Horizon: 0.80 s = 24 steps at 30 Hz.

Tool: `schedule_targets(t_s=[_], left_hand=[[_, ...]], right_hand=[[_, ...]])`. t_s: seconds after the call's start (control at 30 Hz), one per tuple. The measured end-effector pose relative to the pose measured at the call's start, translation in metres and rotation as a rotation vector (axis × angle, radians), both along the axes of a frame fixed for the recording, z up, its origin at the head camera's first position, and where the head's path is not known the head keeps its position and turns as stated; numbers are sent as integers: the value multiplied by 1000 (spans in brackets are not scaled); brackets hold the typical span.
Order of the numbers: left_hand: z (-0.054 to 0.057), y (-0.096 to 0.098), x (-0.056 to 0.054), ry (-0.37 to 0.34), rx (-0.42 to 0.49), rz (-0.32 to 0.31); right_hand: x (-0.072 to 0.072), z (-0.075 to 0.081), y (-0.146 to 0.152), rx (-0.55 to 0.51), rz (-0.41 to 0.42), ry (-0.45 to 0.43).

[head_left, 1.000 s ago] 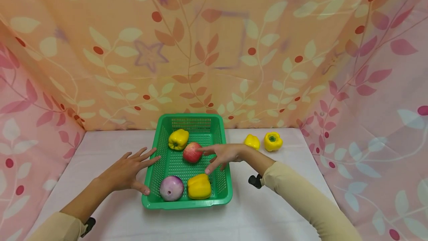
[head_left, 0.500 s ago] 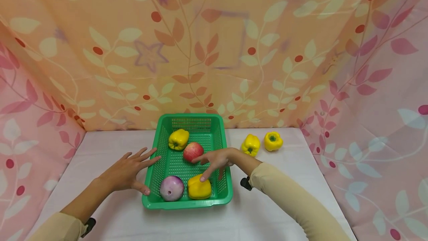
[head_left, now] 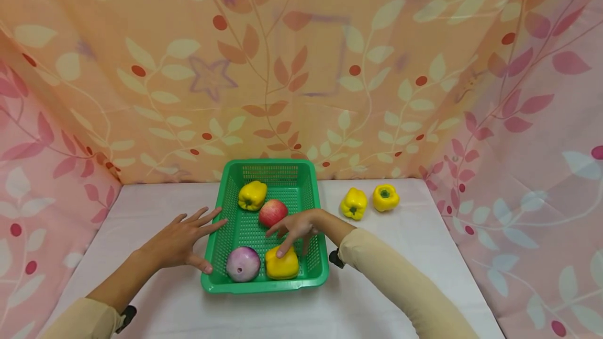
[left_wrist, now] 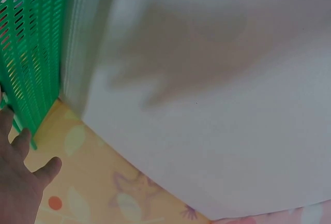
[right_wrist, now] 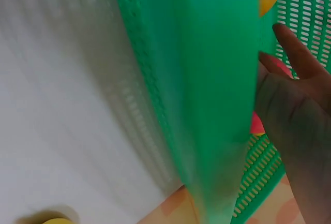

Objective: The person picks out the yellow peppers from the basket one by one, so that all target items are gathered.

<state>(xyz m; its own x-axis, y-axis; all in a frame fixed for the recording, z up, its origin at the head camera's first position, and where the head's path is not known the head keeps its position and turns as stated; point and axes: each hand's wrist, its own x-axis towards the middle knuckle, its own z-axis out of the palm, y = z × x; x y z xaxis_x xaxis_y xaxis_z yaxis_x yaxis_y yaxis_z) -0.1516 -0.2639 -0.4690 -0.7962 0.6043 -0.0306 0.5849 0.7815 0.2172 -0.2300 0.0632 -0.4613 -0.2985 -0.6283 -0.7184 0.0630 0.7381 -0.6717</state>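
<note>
A green plastic basket (head_left: 249, 287) stands on the table, holding two yellow bell peppers, an apple and a purple onion-like vegetable. My right hand (head_left: 299, 226) reaches over the basket's right wall, its fingers spread and hanging down above the near yellow bell pepper (head_left: 282, 266). In the head view the thumb overlaps the top of that pepper. Behind the hand lies the red apple (head_left: 272, 212). The round purple vegetable (head_left: 243, 264) sits at the near left corner, the other yellow bell pepper (head_left: 252, 195) at the far left. My left hand (head_left: 181, 239) spreads its straight fingers at the left rim.
Two more yellow bell peppers, one lying on its side (head_left: 354, 203) and one stem up (head_left: 386, 198), are on the white table (head_left: 377, 286) right of the basket. Patterned cloth (head_left: 301, 67) walls the table at the back and sides.
My right hand has moved down and towards me, from beside the apple to over the near bell pepper. The left hand keeps its place at the rim.
</note>
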Motion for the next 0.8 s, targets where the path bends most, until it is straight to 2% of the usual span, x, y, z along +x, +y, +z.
schedule_targets(t_s=[0.27, 0.5, 0.8], left_hand=[[0, 0, -1, 7, 14, -9], [-2, -1, -1, 0, 8, -6], [-2, 0, -2, 15, 17, -14]], right_hand=[[-2, -5, -11, 39, 42, -42], [-3, -2, -20, 86, 87, -37], [0, -5, -31, 142, 102, -21]])
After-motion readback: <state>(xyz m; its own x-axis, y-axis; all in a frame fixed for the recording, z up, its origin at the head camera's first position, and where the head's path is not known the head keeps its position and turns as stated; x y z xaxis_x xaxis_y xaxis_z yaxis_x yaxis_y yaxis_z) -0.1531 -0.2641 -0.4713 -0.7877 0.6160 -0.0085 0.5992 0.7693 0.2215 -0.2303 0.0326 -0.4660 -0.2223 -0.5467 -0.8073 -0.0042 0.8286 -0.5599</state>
